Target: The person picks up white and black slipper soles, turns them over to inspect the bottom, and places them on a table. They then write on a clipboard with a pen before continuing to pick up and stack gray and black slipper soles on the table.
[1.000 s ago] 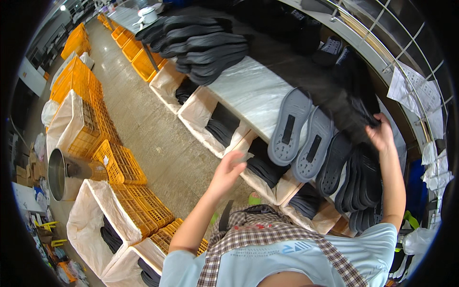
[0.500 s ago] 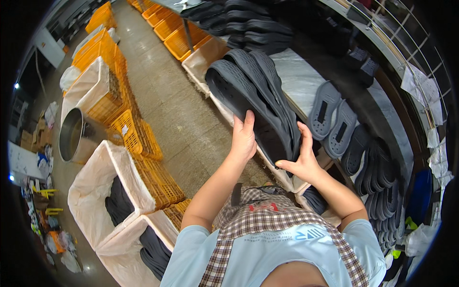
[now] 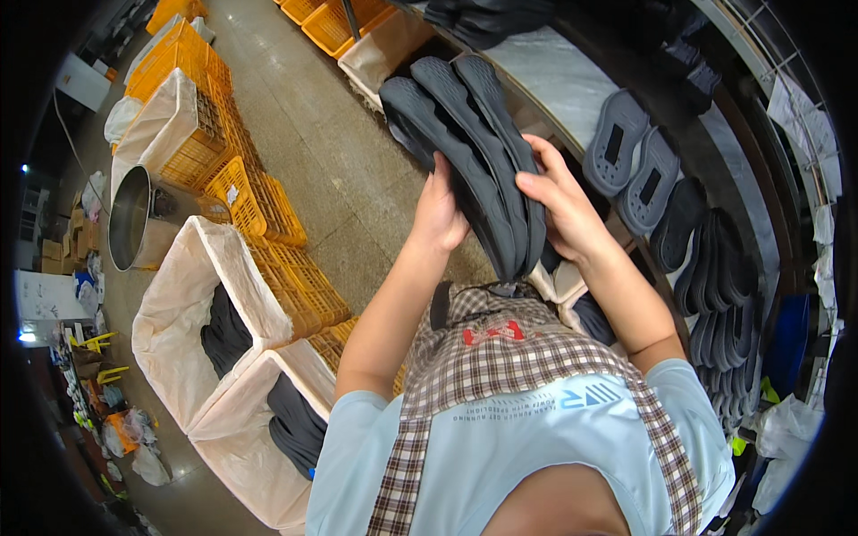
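Between my two hands is a stack of several dark grey shoe soles (image 3: pixel 474 147), held on edge in front of my apron with their textured sides showing. My left hand (image 3: pixel 441 213) presses along the stack's left side, its fingers mostly hidden behind the soles. On the other side my right hand (image 3: pixel 563 204) grips it, thumb across the outer sole and fingers wrapped over the edge. To the right of the stack, two lighter grey soles (image 3: pixel 617 143) with dark slots and small holes lie side by side on the bench.
More dark soles (image 3: pixel 719 268) stand in rows along the bench at right, and others (image 3: pixel 487 20) lie at its far end. Cloth-lined crates (image 3: pixel 183 326) holding black pieces stand at left, beside yellow crates (image 3: pixel 255 201) and a metal drum (image 3: pixel 134 223). A floor aisle (image 3: pixel 313 134) runs between.
The sole stack has been tipped and drawn nearer to my body, so more of its sides face up. My right hand has shifted up along the stack. The view has swung slightly.
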Motion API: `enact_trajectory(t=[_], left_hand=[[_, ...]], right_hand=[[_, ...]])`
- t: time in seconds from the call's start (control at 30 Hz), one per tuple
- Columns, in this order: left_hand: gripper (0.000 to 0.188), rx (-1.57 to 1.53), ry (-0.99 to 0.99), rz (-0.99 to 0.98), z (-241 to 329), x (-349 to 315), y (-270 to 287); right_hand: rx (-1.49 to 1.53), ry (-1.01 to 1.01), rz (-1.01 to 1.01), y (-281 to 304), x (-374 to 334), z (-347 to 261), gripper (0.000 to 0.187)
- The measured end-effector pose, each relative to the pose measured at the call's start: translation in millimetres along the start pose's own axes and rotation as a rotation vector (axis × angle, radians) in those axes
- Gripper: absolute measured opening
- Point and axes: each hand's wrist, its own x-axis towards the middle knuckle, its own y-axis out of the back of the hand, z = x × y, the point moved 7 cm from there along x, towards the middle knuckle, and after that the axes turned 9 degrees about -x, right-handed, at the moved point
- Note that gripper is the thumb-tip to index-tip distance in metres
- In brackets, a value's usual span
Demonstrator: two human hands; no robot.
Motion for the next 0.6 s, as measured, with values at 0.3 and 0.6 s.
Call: enact_trajectory(t=[0.3,0.6], left_hand=[[0.071,-0.052,0.091,0.045,-18.8,-1.8,17.8],[0.066,0.194,0.038,0.028,-14.0,-4.4,14.9]], right_hand=[[-0.019,-0.137,0.042,8.1,4.9,18.8,0.065],[-0.067,-0.139,-0.022,21.2,4.9,15.6,0.074]])
